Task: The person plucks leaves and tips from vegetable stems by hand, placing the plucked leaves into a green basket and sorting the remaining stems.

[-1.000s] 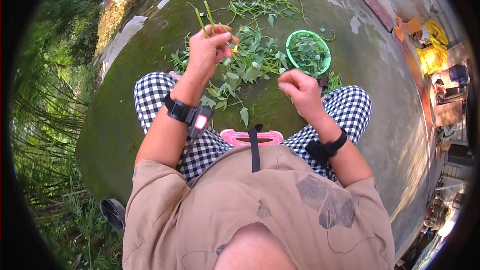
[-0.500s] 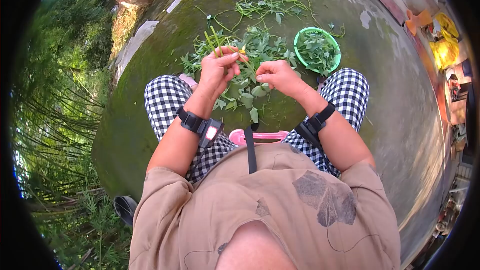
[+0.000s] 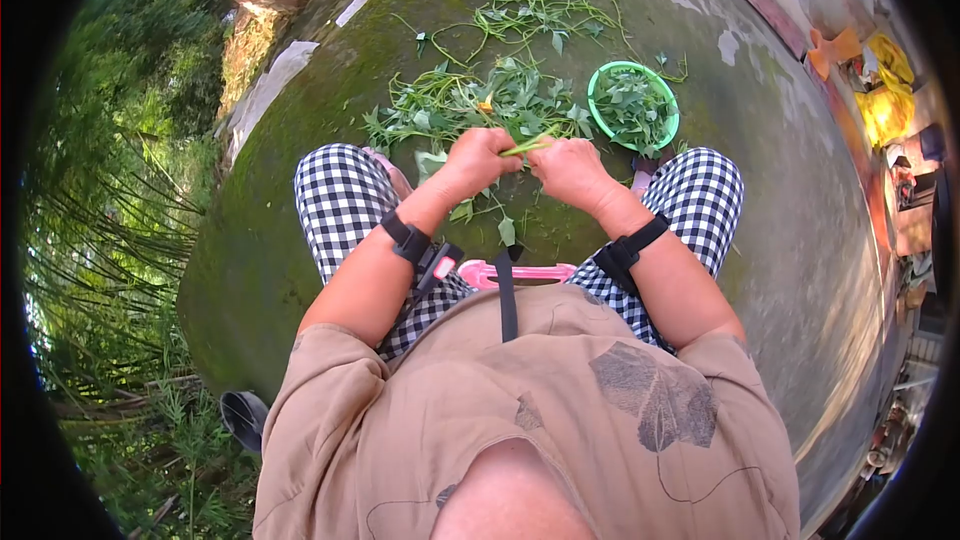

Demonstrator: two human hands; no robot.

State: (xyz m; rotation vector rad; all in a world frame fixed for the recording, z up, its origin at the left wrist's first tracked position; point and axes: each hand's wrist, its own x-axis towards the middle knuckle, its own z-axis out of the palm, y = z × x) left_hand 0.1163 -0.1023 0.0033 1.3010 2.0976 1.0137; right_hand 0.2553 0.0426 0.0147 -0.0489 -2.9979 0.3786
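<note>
Both hands are close together above a pile of leafy green vines (image 3: 445, 105) on the ground. My left hand (image 3: 478, 162) is closed around a small bunch of green stems (image 3: 527, 146). From the other side, my right hand (image 3: 568, 170) pinches the same stems, its fingertips partly hidden behind the hand. Beyond my right hand stands a green-rimmed basket (image 3: 593, 105) holding picked green leaves (image 3: 636, 105). A yellow bit (image 3: 486, 103) shows among the vines just ahead of my left hand.
Bare trailing stems (image 3: 535, 0) lie farther off on the mossy concrete ground (image 3: 740, 200). A pink plastic seat (image 3: 480, 273) is between my knees. Bamboo and shrubs (image 3: 120, 200) border the left side; yellow bags (image 3: 888, 100) and other clutter line the right.
My left hand has come down and right, turning the stems from upright to roughly sideways. My right hand has moved slightly right and now grips the stems beside it.
</note>
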